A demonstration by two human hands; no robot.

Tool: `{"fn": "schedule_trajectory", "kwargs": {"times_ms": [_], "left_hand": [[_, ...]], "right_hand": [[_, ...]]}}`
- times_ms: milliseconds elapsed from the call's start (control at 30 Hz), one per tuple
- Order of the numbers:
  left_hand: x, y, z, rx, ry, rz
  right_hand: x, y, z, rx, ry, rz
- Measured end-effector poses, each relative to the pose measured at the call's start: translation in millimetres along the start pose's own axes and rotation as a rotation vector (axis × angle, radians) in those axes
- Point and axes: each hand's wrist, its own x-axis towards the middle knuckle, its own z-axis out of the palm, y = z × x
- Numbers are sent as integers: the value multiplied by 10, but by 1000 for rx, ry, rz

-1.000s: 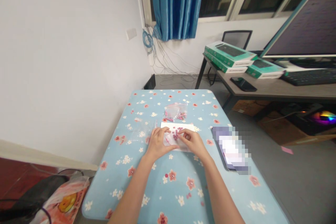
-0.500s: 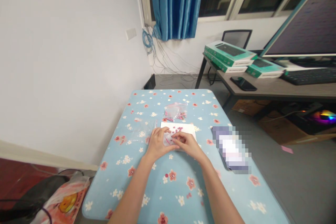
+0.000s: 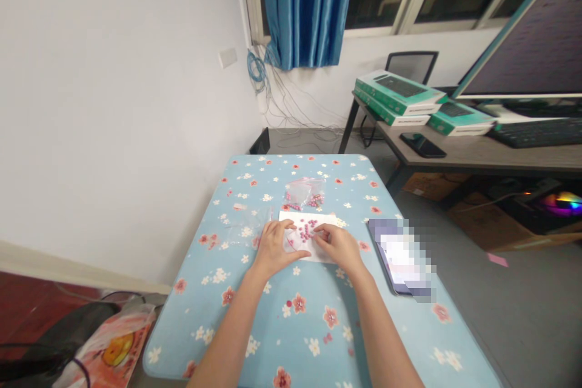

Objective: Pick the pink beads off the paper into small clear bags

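Several small pink beads [image 3: 307, 231] are scattered on a white sheet of paper [image 3: 325, 254] in the middle of the table. My left hand [image 3: 274, 247] rests at the paper's left side, thumb stretched away from the fingers, holding nothing. Over the right part of the paper, next to the beads, my right hand [image 3: 340, 245] has thumb and forefinger together in a pinch. Whatever is between these fingertips is too small to make out. Beyond the paper lies a clear zip bag [image 3: 304, 191] with more pink beads inside.
A flowered blue cloth covers the table [image 3: 254, 333]. A clear plastic bag [image 3: 240, 230] lies left of my hands. To the right is a phone [image 3: 400, 260], partly pixelated. A desk [image 3: 464, 157] with green keyboard boxes [image 3: 400, 94] and a monitor [image 3: 527, 42] stands further right.
My right hand has moved right, away from my left hand, uncovering more of the beads and paper. My left hand stays in place.
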Motion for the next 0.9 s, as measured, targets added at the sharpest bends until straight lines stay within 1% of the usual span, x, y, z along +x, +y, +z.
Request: {"fn": "schedule_trajectory", "kwargs": {"times_ms": [400,567,700,900], "left_hand": [[10,15,-15,3,0,5],[6,10,-13,4,-5,2],[9,10,-9,7,4,-5],[14,12,-12,20,22,22]], "right_hand": [[-10,-116,17,-59,-47,0],[-10,-130,10,-56,-42,-3],[-7,-116,2,14,-32,-21],[-8,-132,13,241,-62,-78]]}}
